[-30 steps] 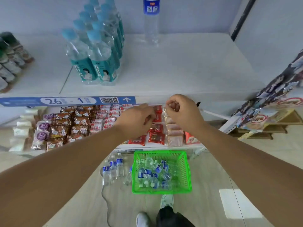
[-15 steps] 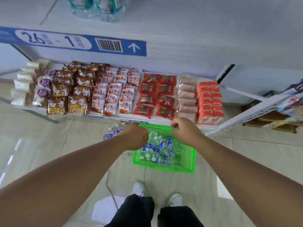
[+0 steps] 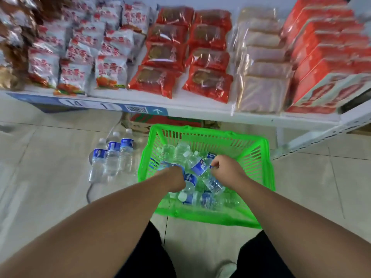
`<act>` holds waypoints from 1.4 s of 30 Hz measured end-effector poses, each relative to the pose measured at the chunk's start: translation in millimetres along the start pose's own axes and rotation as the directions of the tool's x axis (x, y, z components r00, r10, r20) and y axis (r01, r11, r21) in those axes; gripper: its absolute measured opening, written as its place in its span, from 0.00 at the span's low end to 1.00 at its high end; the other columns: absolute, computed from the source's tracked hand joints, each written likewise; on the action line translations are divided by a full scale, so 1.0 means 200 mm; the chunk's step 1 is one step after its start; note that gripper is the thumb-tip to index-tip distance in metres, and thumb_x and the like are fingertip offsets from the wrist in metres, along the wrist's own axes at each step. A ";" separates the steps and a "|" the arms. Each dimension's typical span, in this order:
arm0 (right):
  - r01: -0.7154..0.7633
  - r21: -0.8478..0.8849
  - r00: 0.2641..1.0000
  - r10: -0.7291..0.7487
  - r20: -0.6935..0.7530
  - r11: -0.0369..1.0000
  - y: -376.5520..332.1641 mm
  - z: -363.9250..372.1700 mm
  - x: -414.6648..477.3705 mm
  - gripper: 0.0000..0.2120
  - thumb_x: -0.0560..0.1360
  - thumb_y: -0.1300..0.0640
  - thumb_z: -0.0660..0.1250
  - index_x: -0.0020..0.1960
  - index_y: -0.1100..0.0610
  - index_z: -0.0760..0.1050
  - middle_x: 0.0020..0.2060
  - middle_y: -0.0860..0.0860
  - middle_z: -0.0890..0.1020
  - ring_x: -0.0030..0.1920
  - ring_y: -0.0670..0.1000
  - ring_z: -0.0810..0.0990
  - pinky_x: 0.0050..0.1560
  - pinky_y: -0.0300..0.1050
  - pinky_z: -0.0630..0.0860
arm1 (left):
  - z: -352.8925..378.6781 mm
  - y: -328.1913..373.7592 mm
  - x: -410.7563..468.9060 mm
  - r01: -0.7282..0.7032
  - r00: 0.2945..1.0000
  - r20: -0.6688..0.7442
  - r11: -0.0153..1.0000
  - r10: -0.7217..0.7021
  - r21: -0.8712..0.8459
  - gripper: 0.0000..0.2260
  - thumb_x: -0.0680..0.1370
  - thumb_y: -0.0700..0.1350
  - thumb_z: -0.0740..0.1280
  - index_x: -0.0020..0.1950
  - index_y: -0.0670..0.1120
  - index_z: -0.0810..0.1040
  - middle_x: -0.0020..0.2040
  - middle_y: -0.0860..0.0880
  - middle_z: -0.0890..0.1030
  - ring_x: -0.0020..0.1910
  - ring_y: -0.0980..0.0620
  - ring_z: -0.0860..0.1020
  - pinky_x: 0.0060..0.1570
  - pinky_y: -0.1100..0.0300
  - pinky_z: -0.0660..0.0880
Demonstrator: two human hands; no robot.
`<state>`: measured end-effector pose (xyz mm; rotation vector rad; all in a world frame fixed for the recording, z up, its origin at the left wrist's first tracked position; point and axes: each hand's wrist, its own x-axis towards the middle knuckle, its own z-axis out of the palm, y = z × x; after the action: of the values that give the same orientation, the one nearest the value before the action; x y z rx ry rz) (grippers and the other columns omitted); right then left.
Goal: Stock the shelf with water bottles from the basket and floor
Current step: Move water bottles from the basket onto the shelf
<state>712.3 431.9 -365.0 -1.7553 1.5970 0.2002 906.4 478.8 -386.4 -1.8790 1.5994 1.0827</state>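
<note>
Head view, near to far: dark trouser legs (image 3: 144,257) are cut off at the lower edge, and two bare forearms reach forward. Both hands are down inside a bright green slatted plastic basket (image 3: 263,173) on the tiled floor (image 3: 50,137). The left hand (image 3: 172,177) is knuckles-up with its fingers buried among the bottles. The right hand (image 3: 226,167) is curled in a loose fist. Whether either one grips a bottle cannot be told.

The basket holds a jumbled heap of clear plastic water bottles with blue labels (image 3: 197,167), all lying on their sides. The plainest one lies between the hands, its long axis running from far-left to near-right. Just left of the basket, three more of these bottles (image 3: 112,155) stand upright on the floor, caps up.

Beyond, a white shelf (image 3: 200,109) carries rows of red-and-white snack packets (image 3: 112,71), red wrapped cakes (image 3: 156,81), clear-wrapped pale packs (image 3: 263,93) and orange-red boxes (image 3: 321,77), all blurred. A cardboard box (image 3: 140,123) is partly hidden beneath it.
</note>
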 end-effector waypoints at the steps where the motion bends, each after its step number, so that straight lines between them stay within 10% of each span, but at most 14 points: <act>1: -0.010 0.022 1.000 0.011 -0.005 1.000 0.04 0.06 0.03 0.07 0.78 0.56 0.66 0.53 0.55 0.80 0.47 0.52 0.83 0.45 0.56 0.82 0.46 0.48 0.78 | 0.09 0.00 0.07 0.026 1.000 0.010 1.000 -0.026 -0.012 0.12 0.79 0.49 0.63 0.54 0.42 0.79 0.55 0.42 0.81 0.55 0.41 0.81 0.46 0.55 0.75; 9: -0.043 0.110 0.999 0.044 -0.005 0.993 0.20 0.30 0.12 0.11 0.80 0.57 0.65 0.50 0.64 0.81 0.44 0.62 0.86 0.39 0.61 0.84 0.47 0.59 0.82 | 0.44 0.05 0.22 0.092 0.995 0.069 0.972 -0.079 -0.215 0.22 0.86 0.45 0.59 0.79 0.41 0.63 0.72 0.37 0.73 0.69 0.35 0.74 0.66 0.45 0.70; 19: 0.099 0.065 0.990 -0.105 0.090 0.993 0.04 0.11 0.04 0.19 0.78 0.54 0.69 0.69 0.49 0.75 0.62 0.52 0.81 0.54 0.54 0.82 0.52 0.49 0.79 | 0.04 -0.01 0.03 0.057 0.983 -0.148 0.941 -0.112 -0.335 0.15 0.78 0.50 0.67 0.57 0.40 0.75 0.46 0.44 0.77 0.44 0.43 0.79 0.30 0.59 0.66; 24: 0.192 0.125 0.959 -0.213 0.187 0.973 -0.19 -0.22 -0.19 0.27 0.78 0.49 0.72 0.75 0.43 0.69 0.74 0.49 0.73 0.64 0.52 0.78 0.61 0.49 0.74 | -0.37 -0.02 -0.35 -0.021 0.987 -0.159 0.986 -0.005 -0.165 0.17 0.79 0.52 0.65 0.61 0.40 0.79 0.58 0.41 0.81 0.52 0.41 0.81 0.48 0.53 0.79; 29: 0.248 0.181 0.920 -0.290 0.263 0.952 -0.50 -0.65 -0.54 0.29 0.77 0.49 0.74 0.76 0.44 0.68 0.75 0.48 0.72 0.71 0.52 0.73 0.66 0.43 0.67 | -0.86 0.08 -0.92 -0.190 0.970 -0.170 0.979 0.176 -0.073 0.13 0.80 0.51 0.64 0.54 0.43 0.82 0.50 0.46 0.81 0.51 0.45 0.80 0.41 0.57 0.69; 34: 0.252 0.238 0.933 -0.301 0.196 0.938 -0.79 -1.06 -0.95 0.23 0.73 0.39 0.74 0.66 0.42 0.76 0.59 0.43 0.81 0.54 0.46 0.80 0.52 0.40 0.71 | -1.28 0.23 -1.51 -0.315 0.936 -0.184 0.947 0.298 -0.068 0.12 0.80 0.50 0.64 0.43 0.44 0.80 0.36 0.49 0.74 0.36 0.50 0.72 0.34 0.57 0.65; 42: 0.284 0.397 0.954 -0.297 -0.030 0.873 -1.11 -1.62 -1.62 0.26 0.68 0.33 0.72 0.64 0.40 0.77 0.53 0.39 0.85 0.52 0.39 0.82 0.58 0.47 0.78 | -1.77 0.43 -2.30 -0.373 0.897 -0.318 0.911 0.306 -0.175 0.20 0.80 0.53 0.64 0.33 0.42 0.72 0.31 0.44 0.73 0.32 0.45 0.72 0.35 0.51 0.70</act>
<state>730.6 482.8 141.2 -1.6291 1.2226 -0.2294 911.0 473.4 201.3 -2.0257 2.1127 1.2315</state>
